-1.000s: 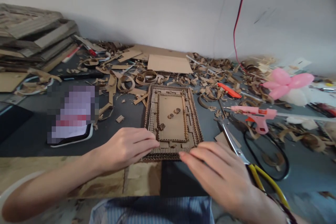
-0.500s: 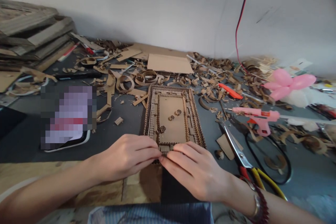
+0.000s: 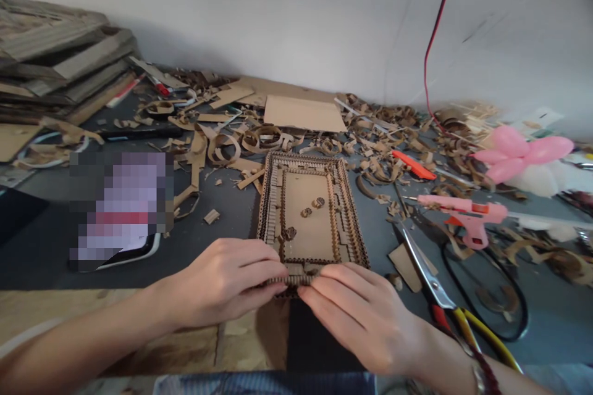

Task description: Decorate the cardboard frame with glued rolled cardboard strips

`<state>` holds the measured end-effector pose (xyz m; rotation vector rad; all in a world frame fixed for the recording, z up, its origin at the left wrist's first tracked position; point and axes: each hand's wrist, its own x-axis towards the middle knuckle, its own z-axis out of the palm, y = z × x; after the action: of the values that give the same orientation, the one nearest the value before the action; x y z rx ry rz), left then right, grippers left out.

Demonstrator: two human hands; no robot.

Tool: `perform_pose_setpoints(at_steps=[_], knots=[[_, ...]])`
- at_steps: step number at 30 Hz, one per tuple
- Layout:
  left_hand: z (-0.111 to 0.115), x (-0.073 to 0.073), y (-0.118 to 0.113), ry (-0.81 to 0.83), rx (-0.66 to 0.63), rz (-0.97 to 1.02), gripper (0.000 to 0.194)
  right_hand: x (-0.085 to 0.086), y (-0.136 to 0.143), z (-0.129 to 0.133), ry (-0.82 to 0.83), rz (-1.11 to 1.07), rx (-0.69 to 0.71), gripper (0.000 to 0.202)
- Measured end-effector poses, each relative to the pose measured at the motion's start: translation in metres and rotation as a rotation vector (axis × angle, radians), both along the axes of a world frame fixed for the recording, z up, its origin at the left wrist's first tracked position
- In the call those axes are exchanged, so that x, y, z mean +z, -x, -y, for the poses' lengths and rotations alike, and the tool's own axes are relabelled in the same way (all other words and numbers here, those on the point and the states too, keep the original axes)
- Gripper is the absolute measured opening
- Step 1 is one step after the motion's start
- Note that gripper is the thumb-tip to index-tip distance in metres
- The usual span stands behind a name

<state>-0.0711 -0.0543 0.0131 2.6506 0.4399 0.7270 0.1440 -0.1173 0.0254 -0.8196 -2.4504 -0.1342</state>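
A rectangular cardboard frame (image 3: 270, 200) with raised corrugated walls lies in front of me, and small rolled cardboard pieces (image 3: 318, 202) rest on its flat inner panel. At its near end, a thin corrugated cardboard strip (image 3: 299, 281) runs crosswise between my hands. My left hand (image 3: 229, 281) pinches the strip's left part between thumb and fingers. The right part is in the closed fingers of my right hand (image 3: 364, 311). Both ends of the strip are hidden under the fingers. I cannot tell whether the strip is touching the frame's near wall.
Scissors (image 3: 433, 284) with yellow and red handles, a pink glue gun (image 3: 467, 213) with a black cord and an orange cutter (image 3: 414, 165) lie to the right. A phone (image 3: 125, 210) is at left. Curled cardboard scraps (image 3: 225, 147) and a cardboard sheet (image 3: 306, 113) spread along the wall.
My hands have drawn slightly apart, the right one moving rightward, and the strip between them now shows. The whole view has shifted a little.
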Motion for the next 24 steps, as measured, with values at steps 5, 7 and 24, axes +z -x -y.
perform_pose_setpoints(at_steps=[5, 7, 24], knots=[[-0.001, 0.001, 0.005, 0.01, 0.008, -0.029, 0.011, 0.0, -0.025, 0.039, 0.005, -0.04, -0.234, 0.015], [-0.003, 0.002, 0.007, -0.031, -0.021, -0.031, 0.013, -0.002, -0.031, 0.054, -0.053, -0.081, -0.395, 0.012], [-0.014, -0.002, 0.02, 0.012, -0.062, -0.16, 0.022, 0.001, -0.039, -0.011, -0.206, -0.072, -0.168, 0.012]])
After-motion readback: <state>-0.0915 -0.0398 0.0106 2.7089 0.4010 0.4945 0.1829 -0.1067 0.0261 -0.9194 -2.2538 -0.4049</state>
